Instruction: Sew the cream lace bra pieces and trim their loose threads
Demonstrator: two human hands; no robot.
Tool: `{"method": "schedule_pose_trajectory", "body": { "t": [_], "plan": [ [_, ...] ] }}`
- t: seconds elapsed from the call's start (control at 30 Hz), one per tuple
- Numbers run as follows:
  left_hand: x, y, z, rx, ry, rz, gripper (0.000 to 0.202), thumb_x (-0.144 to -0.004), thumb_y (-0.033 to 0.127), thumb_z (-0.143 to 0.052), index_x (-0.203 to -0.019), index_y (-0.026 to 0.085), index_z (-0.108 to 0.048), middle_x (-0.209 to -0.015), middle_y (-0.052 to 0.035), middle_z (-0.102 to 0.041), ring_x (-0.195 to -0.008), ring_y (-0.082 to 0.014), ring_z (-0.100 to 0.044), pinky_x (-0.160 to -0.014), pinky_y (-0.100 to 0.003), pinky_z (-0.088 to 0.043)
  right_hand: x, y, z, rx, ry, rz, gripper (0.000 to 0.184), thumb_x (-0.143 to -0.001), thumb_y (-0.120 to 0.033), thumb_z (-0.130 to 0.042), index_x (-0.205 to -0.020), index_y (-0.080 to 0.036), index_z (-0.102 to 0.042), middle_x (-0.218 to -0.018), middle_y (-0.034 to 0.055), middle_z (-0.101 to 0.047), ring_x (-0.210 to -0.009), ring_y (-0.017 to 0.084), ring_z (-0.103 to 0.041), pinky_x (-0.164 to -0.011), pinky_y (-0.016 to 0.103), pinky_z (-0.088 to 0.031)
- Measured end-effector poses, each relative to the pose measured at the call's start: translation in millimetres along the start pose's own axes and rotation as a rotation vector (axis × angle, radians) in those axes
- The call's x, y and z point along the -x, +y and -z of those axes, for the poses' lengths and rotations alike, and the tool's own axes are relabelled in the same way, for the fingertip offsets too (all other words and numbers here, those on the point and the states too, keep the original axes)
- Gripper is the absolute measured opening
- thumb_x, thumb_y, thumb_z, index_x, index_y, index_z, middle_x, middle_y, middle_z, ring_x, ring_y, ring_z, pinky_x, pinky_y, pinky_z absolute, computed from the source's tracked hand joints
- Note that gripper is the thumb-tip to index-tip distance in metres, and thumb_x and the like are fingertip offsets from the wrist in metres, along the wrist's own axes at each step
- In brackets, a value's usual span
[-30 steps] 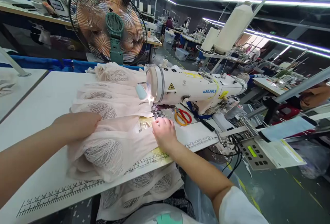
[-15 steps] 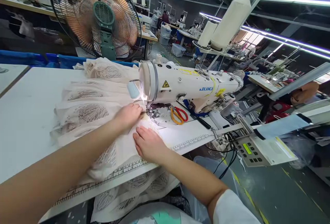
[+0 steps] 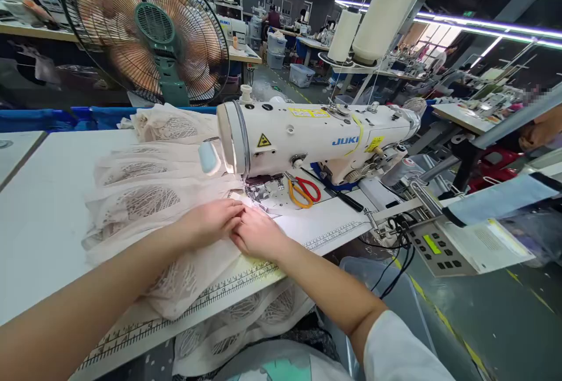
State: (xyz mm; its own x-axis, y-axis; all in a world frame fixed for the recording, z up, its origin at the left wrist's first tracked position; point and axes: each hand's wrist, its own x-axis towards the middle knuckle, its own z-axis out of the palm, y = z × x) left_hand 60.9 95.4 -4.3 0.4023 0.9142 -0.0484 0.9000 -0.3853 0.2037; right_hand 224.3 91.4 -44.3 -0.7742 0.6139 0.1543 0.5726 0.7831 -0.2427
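Observation:
Pale, sheer fabric with lace-patterned panels (image 3: pixel 151 202) lies in folds on the white sewing table, and part of it hangs over the front edge. My left hand (image 3: pixel 213 221) rests on it with fingers closed on the cloth just in front of the needle area. Against its fingertips, my right hand (image 3: pixel 260 233) is also closed on the fabric, its thumb tucked beneath. The fingers hide the exact pinch. Behind them stands a white JUKI sewing machine (image 3: pixel 285 141); its needle is hard to make out. Scissors with red and orange handles (image 3: pixel 302 192) lie on the machine bed.
A large fan (image 3: pixel 153 24) stands behind the table. Thread cones (image 3: pixel 389 12) sit on a stand above the machine. A control box (image 3: pixel 450 246) is at the right, and a printed ruler (image 3: pixel 219 290) runs along the front edge. A clear plastic bin (image 3: pixel 381 287) is below.
My left hand has drawn back from beside the needle toward me and now meets my right hand. The right fingers have closed in on the cloth. The view has shifted slightly.

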Motion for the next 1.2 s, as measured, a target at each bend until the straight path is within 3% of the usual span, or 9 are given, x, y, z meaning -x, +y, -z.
{"method": "schedule_pose_trajectory", "body": {
  "t": [0.1, 0.23, 0.5, 0.77, 0.97, 1.2],
  "plan": [
    [10.5, -3.2, -17.8, 0.057, -0.002, -0.099, 0.052, -0.092, 0.043, -0.029, -0.127, 0.015, -0.054, -0.134, -0.0120, -0.057, -0.122, -0.0224, -0.053, -0.104, -0.033, -0.041, 3.3, 2.9, -0.3, -0.027, 0.029, 0.006, 0.036, -0.090, -0.030, -0.054, -0.121, -0.012, -0.058, -0.136, 0.0120, -0.053, -0.133, 0.022, -0.041, -0.114, 0.038, -0.031],
    [7.5, -11.2, -28.9, 0.019, 0.005, -0.067, 0.054, -0.093, 0.047, -0.026, -0.130, 0.018, -0.053, -0.141, -0.0108, -0.051, -0.129, -0.0234, -0.046, -0.110, -0.038, -0.035, 22.3, 11.4, -3.2, -0.050, 0.092, 0.016, 0.037, -0.088, -0.028, -0.056, -0.119, -0.010, -0.058, -0.135, 0.0151, -0.054, -0.131, 0.024, -0.045, -0.111, 0.039, -0.036],
    [-3.2, -6.6, -21.6, -0.026, -0.049, -0.035, 0.052, -0.094, 0.041, -0.026, -0.129, 0.014, -0.052, -0.140, -0.0146, -0.051, -0.130, -0.0266, -0.046, -0.109, -0.041, -0.036, 49.3, 19.6, -6.5, -0.051, 0.225, -0.030, 0.038, -0.088, -0.028, -0.052, -0.120, -0.009, -0.059, -0.132, 0.0154, -0.058, -0.128, 0.026, -0.048, -0.109, 0.042, -0.038],
    [-9.3, -6.1, -16.9, -0.055, -0.042, -0.065, 0.046, -0.093, 0.039, -0.029, -0.120, 0.017, -0.059, -0.137, -0.0128, -0.054, -0.126, -0.0253, -0.049, -0.106, -0.039, -0.039, 49.5, 19.2, -7.6, -0.068, 0.217, -0.040, 0.034, -0.088, -0.030, -0.054, -0.117, -0.013, -0.059, -0.128, 0.0141, -0.061, -0.124, 0.023, -0.052, -0.108, 0.043, -0.037],
    [-11.5, -8.4, -10.5, -0.071, -0.034, -0.105, 0.043, -0.092, 0.041, -0.033, -0.116, 0.018, -0.061, -0.132, -0.0115, -0.059, -0.122, -0.0247, -0.052, -0.104, -0.038, -0.041, 51.9, 20.8, -10.4, -0.057, 0.228, 0.037, 0.032, -0.089, -0.030, -0.053, -0.116, -0.014, -0.059, -0.123, 0.0122, -0.064, -0.123, 0.024, -0.052, -0.106, 0.044, -0.037],
    [-11.4, -14.0, -10.3, -0.081, -0.031, -0.159, 0.044, -0.091, 0.042, -0.035, -0.119, 0.019, -0.061, -0.131, -0.0107, -0.060, -0.118, -0.0260, -0.054, -0.102, -0.040, -0.042, 52.8, 20.1, -11.3, -0.042, 0.239, 0.067, 0.031, -0.090, -0.029, -0.051, -0.116, -0.015, -0.058, -0.124, 0.0110, -0.063, -0.122, 0.023, -0.053, -0.106, 0.044, -0.036]
  ]
}}
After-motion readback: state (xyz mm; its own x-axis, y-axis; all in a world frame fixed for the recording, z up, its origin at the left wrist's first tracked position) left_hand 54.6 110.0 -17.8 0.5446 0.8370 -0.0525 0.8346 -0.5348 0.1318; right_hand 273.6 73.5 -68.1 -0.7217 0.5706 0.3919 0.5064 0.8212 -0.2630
